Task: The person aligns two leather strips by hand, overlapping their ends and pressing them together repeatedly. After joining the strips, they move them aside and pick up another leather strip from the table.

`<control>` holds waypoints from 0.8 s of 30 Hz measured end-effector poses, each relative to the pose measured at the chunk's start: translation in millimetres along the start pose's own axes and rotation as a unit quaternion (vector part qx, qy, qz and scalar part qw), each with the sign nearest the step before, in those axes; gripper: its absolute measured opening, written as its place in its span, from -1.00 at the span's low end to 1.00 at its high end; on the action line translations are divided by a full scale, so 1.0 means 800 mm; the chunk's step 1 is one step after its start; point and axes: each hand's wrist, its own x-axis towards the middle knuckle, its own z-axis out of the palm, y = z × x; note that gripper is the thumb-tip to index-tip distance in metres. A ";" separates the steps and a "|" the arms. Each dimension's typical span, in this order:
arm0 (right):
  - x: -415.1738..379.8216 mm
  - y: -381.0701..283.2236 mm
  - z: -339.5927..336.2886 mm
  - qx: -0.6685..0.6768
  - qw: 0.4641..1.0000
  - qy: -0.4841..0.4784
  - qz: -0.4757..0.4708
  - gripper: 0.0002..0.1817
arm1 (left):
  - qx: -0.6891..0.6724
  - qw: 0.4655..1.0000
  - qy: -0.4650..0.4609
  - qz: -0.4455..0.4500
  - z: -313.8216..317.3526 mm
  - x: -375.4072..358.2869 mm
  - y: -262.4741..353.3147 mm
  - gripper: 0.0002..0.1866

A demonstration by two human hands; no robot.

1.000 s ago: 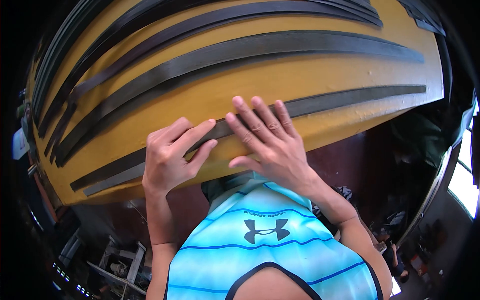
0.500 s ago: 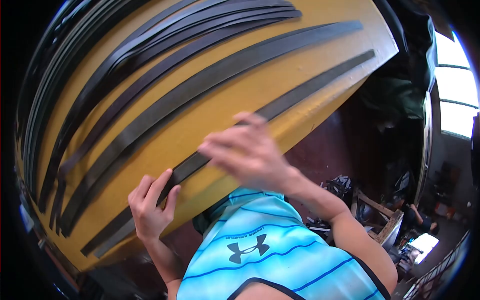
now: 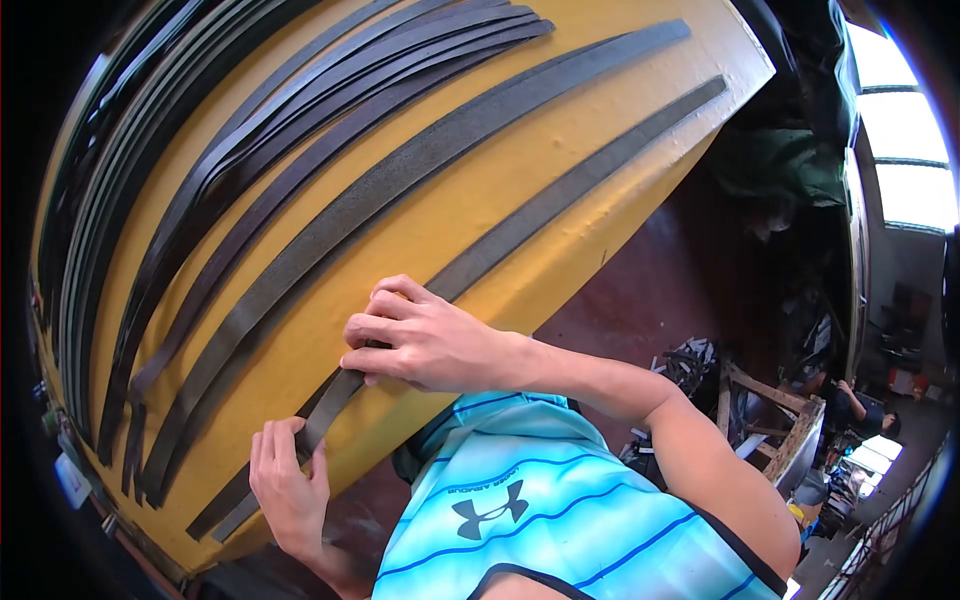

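A long dark leather-like strip (image 3: 590, 165) lies along the near edge of the yellow table (image 3: 520, 330), with a second strip under or beside it at the lower left end. My left hand (image 3: 287, 483) pinches the strip near that end between thumb and fingers. Farther up, my right hand (image 3: 425, 338) is closed on the same strip, its fingers curled over it. Between the hands the strip is slightly raised and twisted. Just beyond lies a wider dark strip (image 3: 400, 180), apparently with another one beneath it.
A bundle of thin dark strips (image 3: 340, 95) curves across the table, and more strips (image 3: 110, 240) are stacked at the far left. On the right stand a wooden frame (image 3: 770, 400) and scrap pieces (image 3: 685, 365) on the floor. Another person (image 3: 855, 405) is in the background.
My right hand has come down and left along the strip and now grips it closer to my left hand. The left hand has shifted slightly lower in view, as the table view has shifted too.
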 end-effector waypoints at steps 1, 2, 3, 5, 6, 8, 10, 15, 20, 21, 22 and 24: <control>0.001 0.001 0.000 0.010 1.000 0.001 0.003 -0.68 | 0.002 1.000 0.001 -0.002 -0.003 0.000 0.000 -0.63; 0.002 0.002 0.000 0.019 1.000 0.002 0.005 -0.67 | -0.001 1.000 -0.015 -0.010 -0.006 0.003 -0.001 -0.63; 0.002 0.002 -0.002 0.018 1.000 0.003 0.004 -0.67 | -0.006 0.999 -0.032 -0.018 -0.009 0.004 -0.001 -0.63; 0.002 0.001 -0.004 0.013 1.000 -0.008 0.007 -0.64 | 0.014 1.000 -0.023 -0.008 -0.013 0.009 0.001 -0.62; 0.001 0.002 -0.004 0.012 1.000 -0.008 0.009 -0.64 | 0.032 0.999 -0.016 0.002 -0.013 0.011 0.002 -0.62; 0.002 0.003 -0.003 0.006 1.000 0.003 -0.004 -0.62 | 0.054 0.998 -0.001 0.016 -0.014 0.015 -0.002 -0.59; 0.000 0.003 -0.002 0.010 1.000 0.006 -0.001 -0.62 | 0.079 0.996 0.015 0.030 -0.015 0.016 -0.004 -0.57; 0.001 0.003 -0.004 0.004 1.000 -0.001 0.000 -0.63 | 0.076 0.996 -0.003 0.036 -0.013 0.011 -0.023 -0.60; 0.000 0.005 -0.004 0.008 1.000 -0.002 0.002 -0.64 | 0.077 0.995 -0.003 -0.063 -0.018 0.005 -0.020 -0.61; 0.000 0.005 -0.004 0.010 1.000 -0.003 -0.001 -0.64 | 0.124 0.991 0.039 0.003 -0.018 0.008 -0.018 -0.60; 0.000 0.006 -0.004 0.012 1.000 -0.005 0.000 -0.65 | 0.125 0.991 0.040 -0.001 -0.018 0.010 -0.018 -0.60; -0.002 0.007 -0.007 0.017 1.000 -0.005 0.002 -0.66 | 0.095 0.992 0.062 0.050 -0.018 0.012 -0.021 -0.60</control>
